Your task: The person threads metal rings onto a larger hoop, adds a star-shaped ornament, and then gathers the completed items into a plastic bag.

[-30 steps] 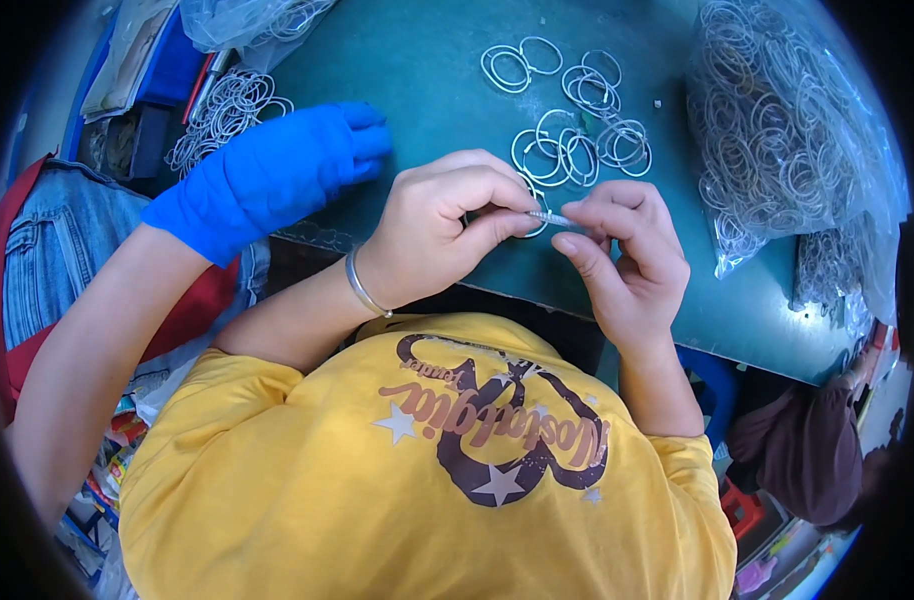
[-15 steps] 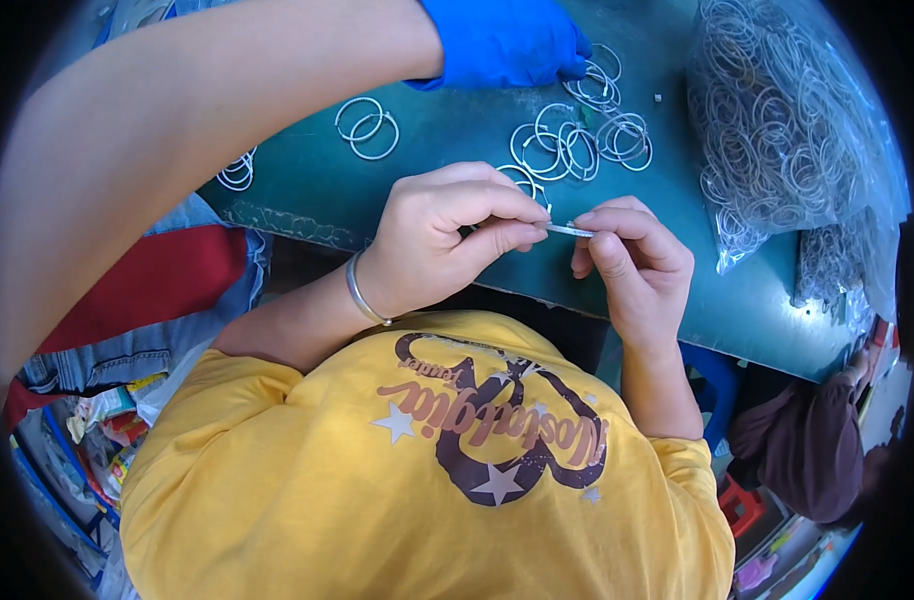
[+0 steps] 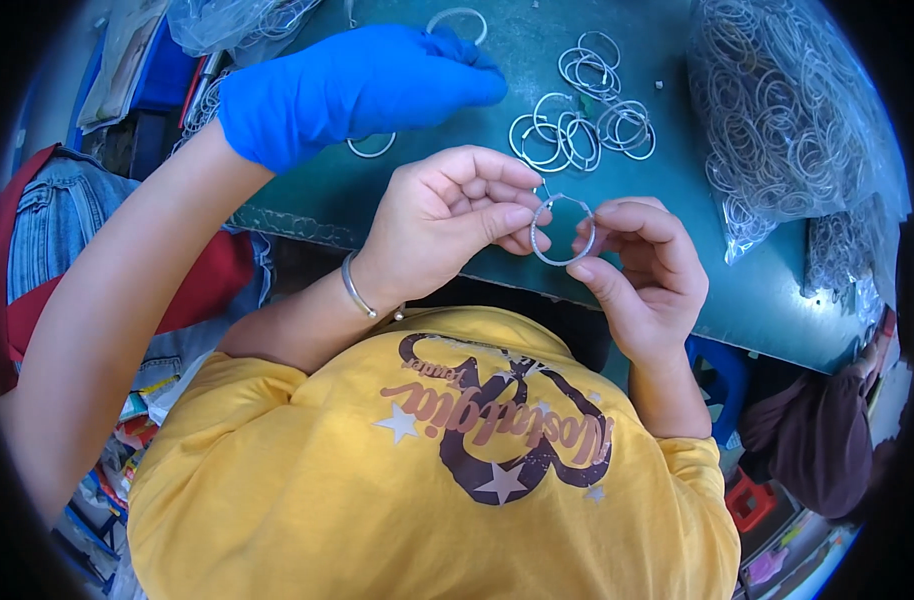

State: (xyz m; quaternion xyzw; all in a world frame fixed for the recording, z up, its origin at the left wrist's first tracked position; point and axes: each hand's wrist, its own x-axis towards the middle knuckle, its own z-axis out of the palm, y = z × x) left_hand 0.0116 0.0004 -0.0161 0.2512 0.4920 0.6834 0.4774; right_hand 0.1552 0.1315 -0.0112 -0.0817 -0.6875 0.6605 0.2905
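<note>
Steady the textured silver hoop [image 3: 552,262] lightly, finger-clamped by left hand [image 3: 455,202] at nine o'clock, right hand [image 3: 649,268] at four.

Table [image 3: 322,195]: green, shiny near its right side | Far left: blue jean cloth [image 3: 52,235] touching red cloth [image 3: 214,280] | Top left: blue box [image 3: 167,75], papers [image 3: 129,60] just beside it | Right: dark brown cloth [image 3: 817,440], red plastic thing [image 3: 749,500] near it | Bottom right: small pink thing [image 3: 767,565], too blurry to name
</note>
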